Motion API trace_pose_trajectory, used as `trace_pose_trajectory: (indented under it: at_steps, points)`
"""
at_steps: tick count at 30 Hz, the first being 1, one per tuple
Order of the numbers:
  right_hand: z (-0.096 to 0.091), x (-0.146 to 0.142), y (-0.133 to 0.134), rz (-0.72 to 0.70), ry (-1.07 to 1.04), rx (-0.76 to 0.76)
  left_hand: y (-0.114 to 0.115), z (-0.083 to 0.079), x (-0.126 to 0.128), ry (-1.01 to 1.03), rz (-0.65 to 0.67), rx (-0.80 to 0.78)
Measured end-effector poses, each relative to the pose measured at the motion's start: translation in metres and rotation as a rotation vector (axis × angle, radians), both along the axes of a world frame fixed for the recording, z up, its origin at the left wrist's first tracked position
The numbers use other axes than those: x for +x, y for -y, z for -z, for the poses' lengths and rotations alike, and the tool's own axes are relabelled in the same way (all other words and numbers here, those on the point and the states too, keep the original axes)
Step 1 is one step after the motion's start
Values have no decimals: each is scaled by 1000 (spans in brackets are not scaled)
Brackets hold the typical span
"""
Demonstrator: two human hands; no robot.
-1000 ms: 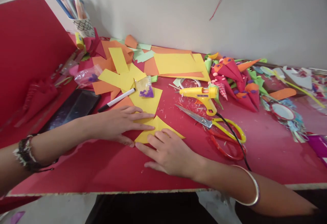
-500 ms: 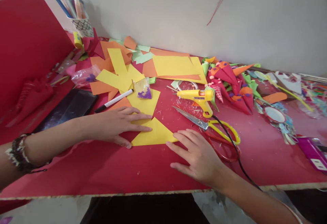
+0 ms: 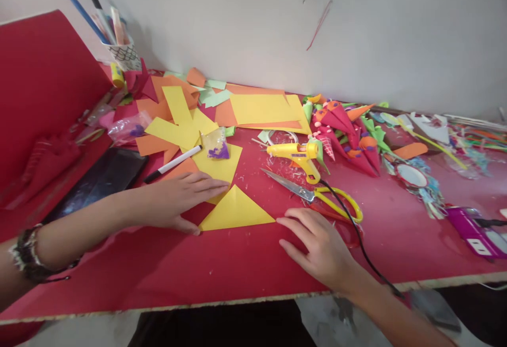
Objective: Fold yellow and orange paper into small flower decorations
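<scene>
A folded yellow paper triangle (image 3: 237, 210) lies flat on the red table, its long edge toward me. My left hand (image 3: 180, 196) rests open at its left side, thumb by the left corner and fingers reaching over another yellow sheet (image 3: 227, 165). Off the right corner, my right hand (image 3: 312, 244) is open with fingers spread, the fingertips at or just beside the paper's tip. Behind the triangle are a white marker (image 3: 174, 163) with a black cap and a small clear bag (image 3: 216, 143) of purple bits.
A yellow glue gun (image 3: 295, 152) and large scissors (image 3: 312, 194) lie right of the triangle, a black cord trailing to the front edge. Paper cones (image 3: 348, 130) are piled behind them. A dark phone-like slab (image 3: 103, 180) lies left; a pen cup (image 3: 124, 54) stands at the back.
My left fingers have drawn back off the triangle, leaving more of it bare. My right hand has shifted off its right corner. The camera view has tilted slightly.
</scene>
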State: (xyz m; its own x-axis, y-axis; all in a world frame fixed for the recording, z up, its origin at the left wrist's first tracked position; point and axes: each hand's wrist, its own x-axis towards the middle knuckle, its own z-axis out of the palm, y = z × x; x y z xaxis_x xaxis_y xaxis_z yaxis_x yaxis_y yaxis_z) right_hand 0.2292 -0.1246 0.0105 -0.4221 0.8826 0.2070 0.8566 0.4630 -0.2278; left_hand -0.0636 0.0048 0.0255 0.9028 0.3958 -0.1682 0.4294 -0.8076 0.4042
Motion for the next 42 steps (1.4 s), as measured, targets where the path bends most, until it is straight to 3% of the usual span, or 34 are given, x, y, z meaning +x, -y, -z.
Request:
trace_pose_trajectory:
  at_steps: [8, 12, 15, 19, 22, 25, 28, 33, 38, 42]
  points:
    - [1, -34, -29, 6, -107, -103, 41, 9, 25, 174, -328, 36]
    - [-5, -43, -46, -83, -130, -109, 48, 4, 37, 246, -359, 96]
    - [-16, -47, -54, -111, -197, 14, 48, -8, 38, 271, -334, 314]
    - [-25, -46, -55, -106, -199, 324, 48, -17, 44, 255, -263, 664]
    - [-25, -40, -54, -159, -214, 433, 48, -17, 50, 299, -196, 617]
    - [-21, -34, -57, -207, -390, 308, 42, -16, 48, 387, -32, 448]
    - [-17, -31, -63, -155, -676, 168, 31, -13, 36, 465, 38, 412]
    - [-13, -31, -65, -62, -914, 21, 16, -4, 19, 544, -104, 566]
    - [-11, -35, -62, -60, -1014, -152, 21, -2, 29, 706, -330, 370]
    - [-7, -36, -62, -26, -1036, -212, 27, -3, 34, 775, -350, 338]
